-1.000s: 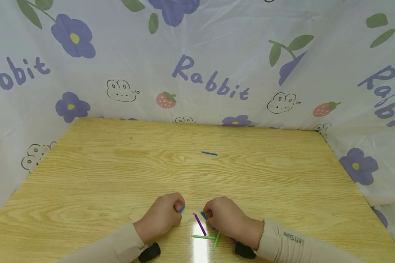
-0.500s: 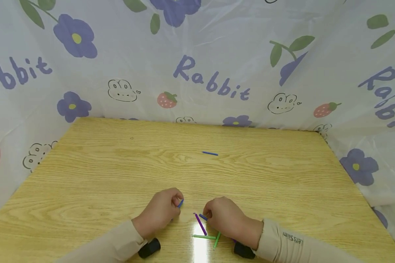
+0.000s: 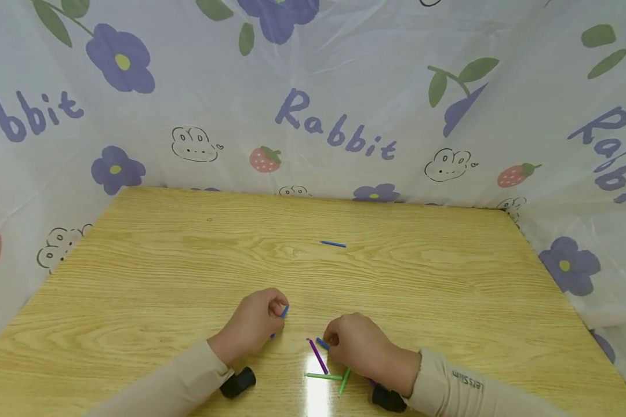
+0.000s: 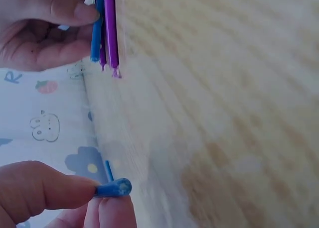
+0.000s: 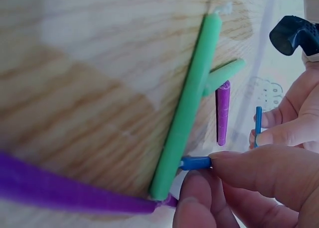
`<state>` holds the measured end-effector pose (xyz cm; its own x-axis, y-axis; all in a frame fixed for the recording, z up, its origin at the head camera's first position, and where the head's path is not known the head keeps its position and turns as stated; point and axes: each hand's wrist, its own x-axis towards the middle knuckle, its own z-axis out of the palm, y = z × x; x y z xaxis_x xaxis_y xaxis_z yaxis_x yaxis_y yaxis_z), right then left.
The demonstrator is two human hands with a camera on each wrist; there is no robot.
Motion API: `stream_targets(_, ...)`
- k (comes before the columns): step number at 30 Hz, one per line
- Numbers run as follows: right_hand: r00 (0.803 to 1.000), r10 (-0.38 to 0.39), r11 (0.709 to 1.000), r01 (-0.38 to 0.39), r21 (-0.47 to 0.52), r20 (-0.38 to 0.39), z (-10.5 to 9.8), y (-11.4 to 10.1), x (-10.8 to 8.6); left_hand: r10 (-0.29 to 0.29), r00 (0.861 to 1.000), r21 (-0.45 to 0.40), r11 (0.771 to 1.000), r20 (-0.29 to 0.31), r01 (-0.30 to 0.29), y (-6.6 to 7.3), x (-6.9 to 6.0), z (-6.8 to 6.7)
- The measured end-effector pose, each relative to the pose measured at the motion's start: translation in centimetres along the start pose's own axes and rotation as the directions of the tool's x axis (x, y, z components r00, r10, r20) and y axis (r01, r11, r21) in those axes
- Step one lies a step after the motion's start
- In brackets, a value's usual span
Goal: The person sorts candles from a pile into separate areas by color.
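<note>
Blue candles (image 4: pixel 114 188) in both hands (image 3: pixel 251 324), wooden table (image 3: pixel 162 266)

The beige-sleeved left forearm (image 3: pixel 162 379) and right forearm (image 3: pixel 475 388) slant inward; the left hand (image 3: pixel 253 321), slightly farther forward, pinches with thumb and curled fingers; the right hand (image 3: pixel 362 346), apart from it, pinches likewise.

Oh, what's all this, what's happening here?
A person is working with both hands at a wooden table. The left hand pinches one blue candle, and the right hand pinches another blue candle. Two green candles and two purple candles lie near the right hand, one purple partly hidden in the head view. A third blue candle lies farther away, untouched.
</note>
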<state>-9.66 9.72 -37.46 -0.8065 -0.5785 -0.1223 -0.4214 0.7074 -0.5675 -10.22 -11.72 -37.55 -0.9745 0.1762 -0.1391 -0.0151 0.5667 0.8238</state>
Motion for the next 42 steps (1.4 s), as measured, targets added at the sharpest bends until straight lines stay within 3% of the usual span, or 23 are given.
stream_targets(27,1.0,-0.001,0.998,0.0,0.064,0.012,-0.2,0.2,-0.1,-0.009,0.999,-0.116,0.993,-0.048,0.003,-0.6,5.1,-0.6)
stream_targets(42,1.0,-0.006,0.998,0.005,0.057,0.016,0.0,0.1,-0.1,-0.054,0.996,-0.162,0.986,-0.065,0.043,-0.5,8.0,-0.2)
